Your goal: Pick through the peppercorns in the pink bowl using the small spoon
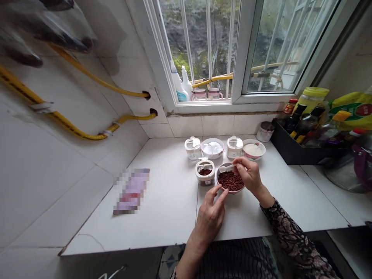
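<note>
A bowl of dark reddish-brown grains (231, 180) stands on the white counter (168, 193). Above its right side my right hand (248, 175) is closed on the handle of a small white spoon (227, 168), whose bowl end is over the grains. My left hand (211, 212) touches the near-left rim with its fingertips, the fingers apart. Just left of the bowl sits a small clear jar (205, 173) with its lid up and similar grains inside.
Behind stand a bowl of white contents (212, 148), a bowl of pale grains (254, 149) and two lidded jars (193, 148) (235, 147). A black box of bottles (299, 151) is at right, beside a blurred pot. A blurred-out purple packet (133, 192) lies left.
</note>
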`<action>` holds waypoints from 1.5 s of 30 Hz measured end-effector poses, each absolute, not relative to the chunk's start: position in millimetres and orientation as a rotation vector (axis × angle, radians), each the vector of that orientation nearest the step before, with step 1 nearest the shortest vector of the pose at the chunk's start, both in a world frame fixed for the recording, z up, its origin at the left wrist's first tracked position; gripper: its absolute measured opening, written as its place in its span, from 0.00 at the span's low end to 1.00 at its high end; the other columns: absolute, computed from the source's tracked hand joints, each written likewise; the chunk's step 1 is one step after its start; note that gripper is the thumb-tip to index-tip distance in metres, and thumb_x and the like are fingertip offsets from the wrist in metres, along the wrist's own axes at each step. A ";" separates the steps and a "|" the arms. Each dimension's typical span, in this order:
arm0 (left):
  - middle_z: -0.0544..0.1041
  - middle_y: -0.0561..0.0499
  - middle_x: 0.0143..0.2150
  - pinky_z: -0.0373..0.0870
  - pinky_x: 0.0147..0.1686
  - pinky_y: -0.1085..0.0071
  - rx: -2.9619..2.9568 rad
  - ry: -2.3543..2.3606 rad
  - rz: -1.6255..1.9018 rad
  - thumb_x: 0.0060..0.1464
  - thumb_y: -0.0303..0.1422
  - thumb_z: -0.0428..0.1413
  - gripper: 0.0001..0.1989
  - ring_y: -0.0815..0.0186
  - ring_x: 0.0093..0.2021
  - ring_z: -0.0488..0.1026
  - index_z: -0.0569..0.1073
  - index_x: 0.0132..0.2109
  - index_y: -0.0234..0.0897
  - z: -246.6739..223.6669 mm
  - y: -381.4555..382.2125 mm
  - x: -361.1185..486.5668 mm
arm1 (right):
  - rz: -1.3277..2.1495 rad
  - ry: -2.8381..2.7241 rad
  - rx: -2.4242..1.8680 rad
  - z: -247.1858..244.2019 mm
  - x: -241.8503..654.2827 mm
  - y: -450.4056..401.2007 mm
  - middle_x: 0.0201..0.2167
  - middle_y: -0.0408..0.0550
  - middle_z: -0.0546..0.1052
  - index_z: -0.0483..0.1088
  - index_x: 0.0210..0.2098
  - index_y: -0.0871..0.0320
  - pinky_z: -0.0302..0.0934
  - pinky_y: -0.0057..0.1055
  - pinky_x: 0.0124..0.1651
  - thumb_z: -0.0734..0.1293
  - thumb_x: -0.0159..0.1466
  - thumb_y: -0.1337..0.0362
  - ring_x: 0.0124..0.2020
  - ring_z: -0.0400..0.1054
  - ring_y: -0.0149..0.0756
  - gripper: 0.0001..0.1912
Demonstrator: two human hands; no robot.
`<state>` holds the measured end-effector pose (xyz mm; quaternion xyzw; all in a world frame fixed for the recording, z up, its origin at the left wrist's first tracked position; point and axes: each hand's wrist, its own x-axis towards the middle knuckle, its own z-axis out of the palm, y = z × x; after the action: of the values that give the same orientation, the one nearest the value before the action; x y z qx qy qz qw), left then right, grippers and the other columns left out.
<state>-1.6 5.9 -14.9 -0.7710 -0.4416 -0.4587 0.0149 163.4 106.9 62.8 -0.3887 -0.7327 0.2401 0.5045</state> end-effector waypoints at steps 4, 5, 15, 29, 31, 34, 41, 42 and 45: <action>0.67 0.40 0.59 0.77 0.52 0.63 -2.397 -1.363 -1.427 0.60 0.17 0.48 0.29 0.59 0.58 0.70 0.64 0.65 0.41 -14.0 6.2 -1.5 | 0.535 -1.920 -1.065 58.3 164.6 112.8 0.19 0.42 0.73 0.70 0.29 0.56 0.60 0.28 0.30 0.59 0.61 0.68 0.22 0.67 0.33 0.09; 0.67 0.40 0.59 0.77 0.52 0.63 -2.394 -1.361 -1.428 0.60 0.17 0.48 0.28 0.59 0.58 0.70 0.65 0.65 0.41 -13.9 6.2 -1.5 | 0.524 -1.961 -1.083 57.3 163.3 113.4 0.20 0.42 0.74 0.70 0.28 0.56 0.60 0.28 0.30 0.59 0.60 0.68 0.23 0.68 0.33 0.09; 0.67 0.40 0.59 0.77 0.52 0.62 -2.396 -1.366 -1.433 0.60 0.17 0.48 0.28 0.59 0.58 0.70 0.65 0.65 0.41 -15.8 6.3 -1.0 | 1.038 -1.712 -1.104 54.3 161.6 117.2 0.14 0.39 0.72 0.70 0.26 0.56 0.60 0.26 0.22 0.60 0.55 0.67 0.16 0.66 0.32 0.08; 0.67 0.40 0.60 0.75 0.55 0.62 -2.412 -1.394 -1.427 0.60 0.17 0.48 0.27 0.59 0.60 0.68 0.66 0.64 0.39 -14.9 3.7 -0.5 | 1.267 -1.423 -1.107 59.0 169.2 123.1 0.14 0.41 0.73 0.70 0.25 0.57 0.60 0.25 0.18 0.63 0.51 0.61 0.12 0.64 0.30 0.07; 0.66 0.40 0.60 0.75 0.56 0.61 -2.423 -1.395 -1.428 0.60 0.16 0.48 0.28 0.59 0.61 0.67 0.66 0.64 0.38 -14.2 3.0 -0.4 | 1.196 -1.518 -1.128 58.3 167.2 119.6 0.13 0.40 0.73 0.70 0.25 0.57 0.59 0.25 0.19 0.62 0.52 0.63 0.14 0.64 0.30 0.07; 0.66 0.39 0.60 0.75 0.56 0.61 -2.432 -1.390 -1.434 0.60 0.16 0.48 0.28 0.59 0.61 0.67 0.65 0.64 0.38 -12.0 1.7 -0.2 | 1.120 -1.672 -1.139 58.1 163.7 114.0 0.13 0.39 0.72 0.71 0.25 0.56 0.60 0.25 0.22 0.61 0.54 0.65 0.16 0.65 0.30 0.07; 0.67 0.39 0.60 0.75 0.55 0.63 -2.443 -1.419 -1.426 0.60 0.16 0.48 0.28 0.59 0.60 0.68 0.65 0.64 0.38 -7.4 -1.2 -1.1 | 1.280 -1.603 -1.143 63.8 165.3 110.6 0.15 0.40 0.73 0.71 0.27 0.57 0.61 0.26 0.22 0.62 0.55 0.63 0.16 0.66 0.31 0.07; 0.67 0.39 0.60 0.76 0.55 0.62 -2.446 -1.425 -1.425 0.60 0.16 0.48 0.28 0.59 0.60 0.68 0.65 0.64 0.38 -7.5 -1.4 -1.3 | 1.286 -1.575 -1.148 65.3 166.5 110.4 0.15 0.40 0.74 0.71 0.27 0.57 0.61 0.26 0.21 0.62 0.55 0.62 0.15 0.66 0.31 0.07; 0.67 0.39 0.60 0.76 0.54 0.62 -2.452 -1.432 -1.429 0.60 0.16 0.47 0.28 0.58 0.60 0.68 0.65 0.65 0.39 -8.1 -1.8 -1.6 | 1.235 -1.545 -1.174 69.2 169.2 109.0 0.16 0.41 0.74 0.71 0.27 0.58 0.61 0.26 0.22 0.62 0.55 0.62 0.16 0.66 0.31 0.08</action>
<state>-1.6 -1.8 -8.1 -0.7713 -0.4504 -0.4494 -0.0187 169.2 109.0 69.2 -0.4660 -0.6130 0.4900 0.4086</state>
